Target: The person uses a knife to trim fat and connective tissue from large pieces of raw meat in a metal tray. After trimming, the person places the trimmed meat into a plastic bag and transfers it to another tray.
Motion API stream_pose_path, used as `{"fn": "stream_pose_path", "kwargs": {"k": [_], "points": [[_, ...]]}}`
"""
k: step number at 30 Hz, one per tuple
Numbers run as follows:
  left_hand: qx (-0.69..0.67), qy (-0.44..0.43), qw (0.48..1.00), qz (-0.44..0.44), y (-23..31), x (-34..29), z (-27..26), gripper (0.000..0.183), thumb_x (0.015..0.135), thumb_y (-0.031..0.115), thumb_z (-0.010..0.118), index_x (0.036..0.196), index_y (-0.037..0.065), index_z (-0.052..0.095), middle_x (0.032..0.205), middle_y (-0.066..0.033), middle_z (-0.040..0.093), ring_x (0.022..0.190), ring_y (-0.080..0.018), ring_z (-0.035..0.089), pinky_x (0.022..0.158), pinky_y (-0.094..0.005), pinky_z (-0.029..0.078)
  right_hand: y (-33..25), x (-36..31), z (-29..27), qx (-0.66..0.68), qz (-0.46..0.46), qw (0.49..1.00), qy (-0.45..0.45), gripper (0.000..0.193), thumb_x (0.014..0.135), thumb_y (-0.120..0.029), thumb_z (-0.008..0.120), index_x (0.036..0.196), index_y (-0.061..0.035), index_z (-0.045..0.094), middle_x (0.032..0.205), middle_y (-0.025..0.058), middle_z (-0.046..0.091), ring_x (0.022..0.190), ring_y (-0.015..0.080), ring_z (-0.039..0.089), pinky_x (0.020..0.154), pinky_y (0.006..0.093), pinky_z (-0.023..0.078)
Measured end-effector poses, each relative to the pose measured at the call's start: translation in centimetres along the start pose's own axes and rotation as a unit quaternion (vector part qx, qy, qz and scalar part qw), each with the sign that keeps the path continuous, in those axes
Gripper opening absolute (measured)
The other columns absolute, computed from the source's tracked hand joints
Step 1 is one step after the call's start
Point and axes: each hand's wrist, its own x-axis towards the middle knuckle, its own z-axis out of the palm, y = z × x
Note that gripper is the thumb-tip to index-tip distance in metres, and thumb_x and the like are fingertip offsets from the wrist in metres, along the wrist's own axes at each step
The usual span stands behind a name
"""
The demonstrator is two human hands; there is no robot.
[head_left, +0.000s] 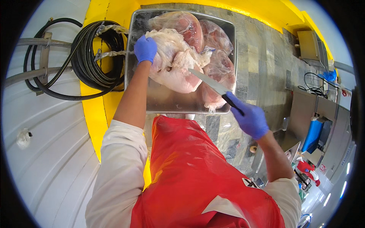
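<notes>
A large pale piece of meat (181,78) with loose fat and skin lies at the left of a metal tub (163,106). My left hand (145,49), in a blue glove, is closed at its upper left edge, apparently gripping the pale fat. In my right hand (251,117), also gloved in blue, is a knife (213,84) with a black handle. Its blade points up and left, the tip against or just over the meat. More meat pieces in clear plastic wrap, a large one (184,28) among them, fill the tub's far and right sides.
A coiled black hose (95,57) hangs at the left, against a yellow strip (91,110) and a white ribbed wall (49,152). Tiled floor (262,72) stretches right of the tub toward metal cabinets (304,110). My red apron (190,163) is just below the tub.
</notes>
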Motion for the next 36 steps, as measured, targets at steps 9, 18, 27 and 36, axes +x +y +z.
{"fn": "stream_pose_path", "kwargs": {"k": [9,18,27,36], "points": [[-0.023,-0.010,1.000,-0.007,0.0,-0.4,-0.1,0.036,0.089,0.028,0.052,0.103,0.002,0.074,0.104,-0.0276,0.071,0.098,-0.0470,0.068,0.088,-0.0537,0.054,-6.8,5.8,-6.0,-0.100,0.029,0.991,-0.080,0.040,0.097,-0.028,0.065,0.137,-0.0302,0.065,0.082,0.0186,0.070,0.071,0.0397,0.068,0.066,0.0459,0.055],[-0.044,0.003,0.999,-0.030,0.0,-0.4,0.1,0.034,0.089,0.027,0.054,0.101,0.002,0.074,0.101,-0.0276,0.071,0.095,-0.0458,0.070,0.086,-0.0538,0.055,-8.6,11.1,-6.5,-0.039,0.086,0.980,-0.178,0.038,0.100,-0.031,0.058,0.138,-0.0270,0.064,0.092,0.0216,0.071,0.078,0.0381,0.071,0.073,0.0472,0.055],[-0.022,0.000,0.999,-0.023,0.0,0.6,-0.3,0.033,0.087,0.026,0.055,0.096,0.001,0.075,0.098,-0.0279,0.071,0.093,-0.0468,0.070,0.085,-0.0540,0.055,-0.5,5.3,11.1,-0.066,-0.047,0.993,0.091,0.057,0.094,-0.013,0.069,0.149,-0.0217,0.055,0.081,0.0166,0.069,0.068,0.0335,0.069,0.060,0.0425,0.055],[0.008,0.024,0.999,-0.026,1.8,-0.8,0.1,0.032,0.086,0.024,0.055,0.095,0.000,0.074,0.098,-0.0283,0.071,0.092,-0.0467,0.069,0.084,-0.0540,0.055,3.6,4.1,17.7,0.009,-0.070,0.979,0.194,0.059,0.092,-0.023,0.072,0.149,-0.0252,0.055,0.067,0.0110,0.057,0.052,0.0293,0.059,0.051,0.0438,0.051]]}}
